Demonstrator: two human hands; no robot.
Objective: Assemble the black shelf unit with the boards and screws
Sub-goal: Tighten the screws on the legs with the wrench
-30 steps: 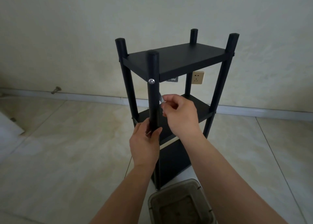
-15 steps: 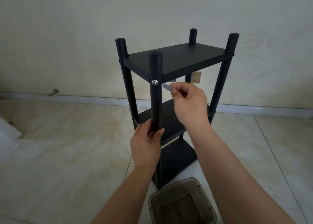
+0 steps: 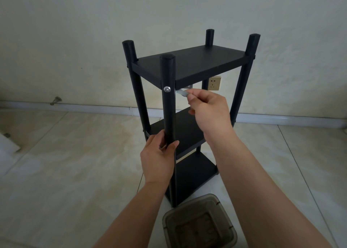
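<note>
Black shelf unit [image 3: 189, 67] stands upright on tiled floor [image 3: 65, 154] by wall, three boards mounted. Left hand [image 3: 157, 159] wraps near post [image 3: 169, 105], apparently steadying frame. Right hand [image 3: 208, 107] pinches small metal key [image 3: 181, 92], tip just beside silver screw [image 3: 167, 89], likely for tightening. Lidded container [image 3: 199, 225] at base.

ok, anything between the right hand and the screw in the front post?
In the head view, only the small metal tool pinched by the right hand; its tip sits just right of the screw.
</note>
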